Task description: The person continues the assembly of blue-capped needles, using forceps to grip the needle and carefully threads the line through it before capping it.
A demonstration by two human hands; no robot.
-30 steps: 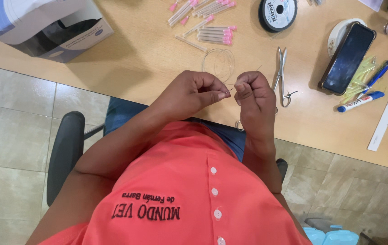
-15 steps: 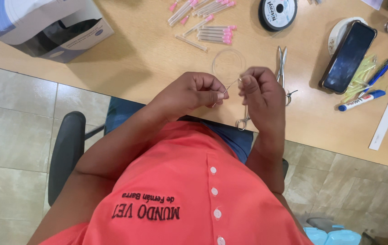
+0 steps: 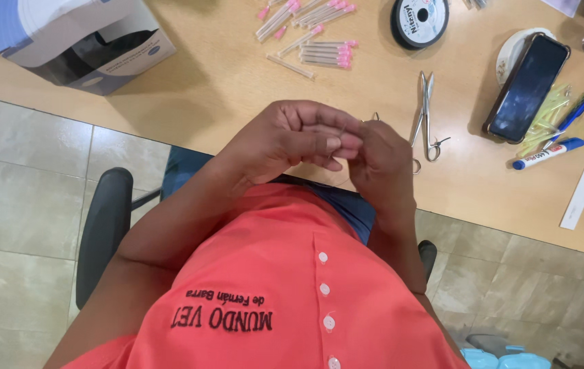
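Both hands (image 3: 333,147) have closed together, below the round black spool (image 3: 420,20).

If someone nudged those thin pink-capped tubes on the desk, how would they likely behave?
The pink-capped tubes look slim, round and probably light, so they would likely roll or scatter. They lie loose on the smooth wooden desk, so they may slide easily.
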